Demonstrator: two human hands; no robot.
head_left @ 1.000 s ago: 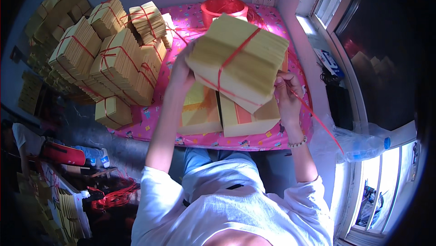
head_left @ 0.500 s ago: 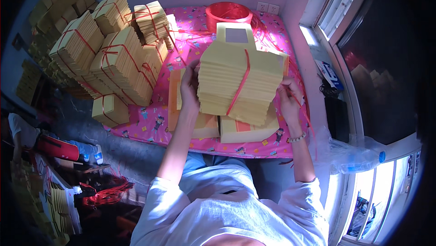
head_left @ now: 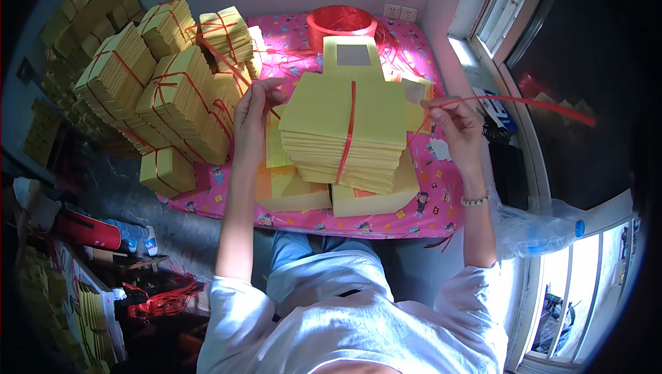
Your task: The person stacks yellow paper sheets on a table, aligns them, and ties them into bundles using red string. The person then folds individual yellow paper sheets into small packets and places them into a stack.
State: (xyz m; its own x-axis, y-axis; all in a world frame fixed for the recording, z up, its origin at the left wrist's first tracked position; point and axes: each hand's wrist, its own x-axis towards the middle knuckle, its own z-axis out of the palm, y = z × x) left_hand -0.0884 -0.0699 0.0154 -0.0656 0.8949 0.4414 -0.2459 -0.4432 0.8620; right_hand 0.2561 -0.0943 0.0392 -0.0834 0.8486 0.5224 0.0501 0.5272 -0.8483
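Note:
A thick stack of yellow folded paper pieces (head_left: 338, 115) sits in front of me on other yellow bundles, one red strap (head_left: 349, 125) running down over its top and near side. At its left, my left hand (head_left: 251, 113) is closed in a pinch on the red strap, one length of which rises away to the upper left. My right hand (head_left: 458, 125), wearing a bead bracelet, is raised right of the stack. Its fingers pinch the strap's other part, whose loose tail (head_left: 538, 103) sticks out to the right. Neither hand touches the stack's sides. The strap beneath the stack is hidden.
Several strapped yellow bundles (head_left: 176, 98) are piled at the left. A red coil of strap (head_left: 342, 22) lies at the back of the pink patterned cover (head_left: 283, 219). A plastic bottle in clear wrap (head_left: 545, 236) is by the window at right. Another person's legs (head_left: 131, 232) show at lower left.
Both hands have left the stack's sides and moved apart, pulling the strap outward. The strap's loose tail now stretches out to the right. The stack has settled lower and slightly left.

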